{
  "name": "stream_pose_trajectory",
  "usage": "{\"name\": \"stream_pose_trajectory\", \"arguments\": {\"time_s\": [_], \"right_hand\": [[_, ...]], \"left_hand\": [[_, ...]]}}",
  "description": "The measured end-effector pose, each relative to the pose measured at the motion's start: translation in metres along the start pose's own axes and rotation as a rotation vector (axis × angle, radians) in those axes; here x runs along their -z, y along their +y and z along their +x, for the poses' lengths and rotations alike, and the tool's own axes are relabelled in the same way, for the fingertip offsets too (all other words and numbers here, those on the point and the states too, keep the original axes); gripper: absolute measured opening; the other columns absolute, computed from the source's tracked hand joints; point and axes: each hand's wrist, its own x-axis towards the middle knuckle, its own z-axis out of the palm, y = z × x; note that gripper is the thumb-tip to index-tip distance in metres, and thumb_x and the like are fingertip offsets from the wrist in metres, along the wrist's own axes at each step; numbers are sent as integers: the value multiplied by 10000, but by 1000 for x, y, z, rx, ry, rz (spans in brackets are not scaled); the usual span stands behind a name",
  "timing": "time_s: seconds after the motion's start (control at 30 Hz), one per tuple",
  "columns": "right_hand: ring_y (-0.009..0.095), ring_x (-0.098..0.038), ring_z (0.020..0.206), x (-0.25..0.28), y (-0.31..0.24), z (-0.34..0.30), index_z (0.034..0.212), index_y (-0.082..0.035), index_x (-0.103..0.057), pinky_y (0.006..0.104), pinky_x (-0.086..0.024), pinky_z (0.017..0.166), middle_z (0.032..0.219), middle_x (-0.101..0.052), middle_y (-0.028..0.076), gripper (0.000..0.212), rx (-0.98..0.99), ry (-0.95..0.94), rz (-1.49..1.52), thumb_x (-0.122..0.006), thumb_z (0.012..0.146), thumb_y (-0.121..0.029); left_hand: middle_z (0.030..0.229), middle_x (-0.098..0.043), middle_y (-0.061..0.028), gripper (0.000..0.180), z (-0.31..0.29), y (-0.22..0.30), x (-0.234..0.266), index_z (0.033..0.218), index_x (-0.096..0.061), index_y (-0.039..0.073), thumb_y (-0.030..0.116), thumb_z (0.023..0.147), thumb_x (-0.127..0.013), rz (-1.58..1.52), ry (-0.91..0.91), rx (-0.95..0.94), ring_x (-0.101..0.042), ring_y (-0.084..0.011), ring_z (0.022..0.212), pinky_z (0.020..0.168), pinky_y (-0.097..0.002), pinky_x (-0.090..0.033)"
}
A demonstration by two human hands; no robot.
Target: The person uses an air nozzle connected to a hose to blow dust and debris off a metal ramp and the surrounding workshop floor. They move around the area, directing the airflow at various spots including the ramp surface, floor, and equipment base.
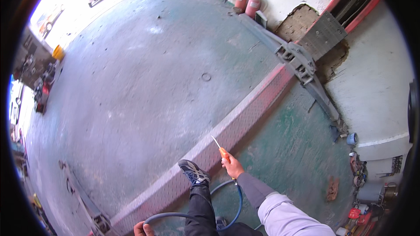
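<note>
My right hand is wrapped round an orange air blow gun with a long thin silver nozzle. The nozzle points away from me, above a raised diamond-plate floor cover. From the gun's lower end a blue-grey air hose loops down past my legs. At the lower edge, my left hand grips a length of the hose, and part of that hand is cut off by the frame. One of my shoes rests on the floor cover; the other is lower down, partly hidden.
The cover runs between grey lift arms at right and lower left. Two red fire extinguishers stand by the wall. A ring lies on the floor. Tools and cans line the right side; a yellow bucket is far left.
</note>
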Motion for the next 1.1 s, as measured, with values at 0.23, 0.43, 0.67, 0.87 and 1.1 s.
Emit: {"name": "stream_pose_trajectory", "arguments": {"time_s": [0.23,0.43,0.67,0.87,1.1], "right_hand": [[305,-739,860,78,-8,91,1482,-172,-456,508,-633,777,1044,-712,177,562,-618,114,750,-434,1071,-555],[221,-658,557,81,35,155,1232,-108,-573,421,-604,530,766,-675,99,522,-815,170,679,-448,1058,-584],[210,-623,533,122,19,250,1151,-88,-593,426,-586,511,733,-634,76,464,-830,228,732,-466,1067,-526],[209,-616,524,156,6,356,1185,-139,-616,434,-583,497,717,-611,67,450,-874,139,646,-476,1054,-546],[234,-603,483,195,22,475,1111,-58,-562,449,-567,467,697,-618,94,524,-728,142,713,-514,1031,-574]], "left_hand": [[787,-538,31,178,206,81,-152,975,-629,13,176,1044,-616,-2,-140,-129,-470,-62,725,635,-246,-383],[774,-593,4,186,315,136,-302,989,-645,-4,171,1044,-622,237,-539,-164,-517,-73,708,638,-251,-423],[749,-616,-18,191,328,189,-408,1079,-674,-26,151,1009,-662,423,-608,-256,-535,-90,671,610,-273,-442],[792,-666,-47,180,318,203,-476,1073,-696,-3,154,986,-682,402,-595,-71,-578,-107,702,646,-277,-464],[922,-713,-119,175,384,158,-580,1061,-727,25,158,947,-731,299,-519,-216,-673,-203,821,761,-331,-531]]}}
